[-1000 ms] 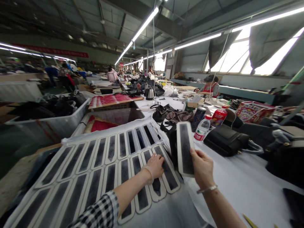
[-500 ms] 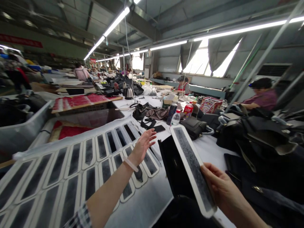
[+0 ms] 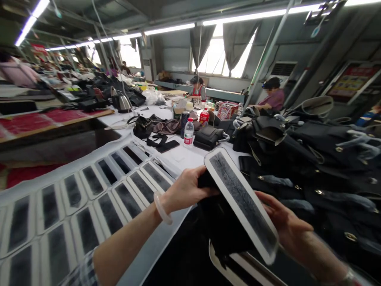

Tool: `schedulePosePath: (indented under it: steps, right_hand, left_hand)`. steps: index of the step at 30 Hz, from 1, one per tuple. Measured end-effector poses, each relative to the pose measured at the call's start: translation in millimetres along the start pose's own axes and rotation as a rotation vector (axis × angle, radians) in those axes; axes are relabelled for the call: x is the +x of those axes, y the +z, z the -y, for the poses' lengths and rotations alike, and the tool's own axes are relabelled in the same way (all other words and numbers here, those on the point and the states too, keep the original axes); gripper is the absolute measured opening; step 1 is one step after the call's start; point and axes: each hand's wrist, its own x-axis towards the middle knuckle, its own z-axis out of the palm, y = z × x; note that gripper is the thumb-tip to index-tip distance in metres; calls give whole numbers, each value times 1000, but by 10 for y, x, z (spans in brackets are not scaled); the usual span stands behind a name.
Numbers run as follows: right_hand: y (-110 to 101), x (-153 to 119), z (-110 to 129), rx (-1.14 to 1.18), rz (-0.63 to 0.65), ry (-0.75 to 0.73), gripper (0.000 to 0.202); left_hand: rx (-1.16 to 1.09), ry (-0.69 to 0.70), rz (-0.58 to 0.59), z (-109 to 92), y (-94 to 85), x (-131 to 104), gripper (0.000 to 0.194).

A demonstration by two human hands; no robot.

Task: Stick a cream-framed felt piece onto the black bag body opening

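Note:
A long panel (image 3: 242,202) with a pale border and a dark grey middle is tilted in front of me, with black material (image 3: 223,226) under and beside it. My left hand (image 3: 190,184) pinches the black material near the panel's upper end, its fingertips partly hidden. Along the panel's right edge lies my right hand (image 3: 285,220), supporting it, the thumb and fingers partly behind it. To the left, rows of similar pale-edged panels (image 3: 110,210) lie on a white-covered table (image 3: 178,161).
Black bags (image 3: 297,139) are piled on the right. Beyond my hands stand a water bottle (image 3: 188,133), a red bottle (image 3: 204,117) and a metal kettle (image 3: 123,103). A person (image 3: 272,95) sits at the back right, another (image 3: 198,90) further off.
My left hand has moved right and down from above the panels and closed on the black material. The view has turned right. The dark tool seen on the panels is out of sight.

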Motion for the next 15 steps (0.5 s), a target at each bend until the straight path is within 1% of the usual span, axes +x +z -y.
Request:
schedulePosePath:
  steps: [2,3,5,7,8,10,12,15]
  right_hand:
    - [-75,-134,116,-294,-85,-124,99]
    - [-57,-203,177,-472,-159,-199,100]
    - [71,-334,282,-822,-316,-350,97]
    - [247,-450,342,-1084,-425,-481,84]
    - [323,-502,351,-1174,-443,-535,78]
    - [416,-598,325,-1295,-446,-602,73]
    - [431,-689,254,-1366,-431,-598,78]
    - [382,-810,98,-1396,-427,-535,85]
  left_hand:
    - [61,39,-35,-117,131,-8,27]
    - [79,58,-52,-166,209,-14,24]
    - [91,92,-57,-242,374,-35,18]
    - [123,128,-64,-280,528,-67,14]
    - [158,147,-79,-283,593,-87,13]
    - [229,171,-108,-258,696,-132,12]
    - [257,164,-112,-203,774,-182,12]
    - [310,150,-112,-105,880,-265,12]
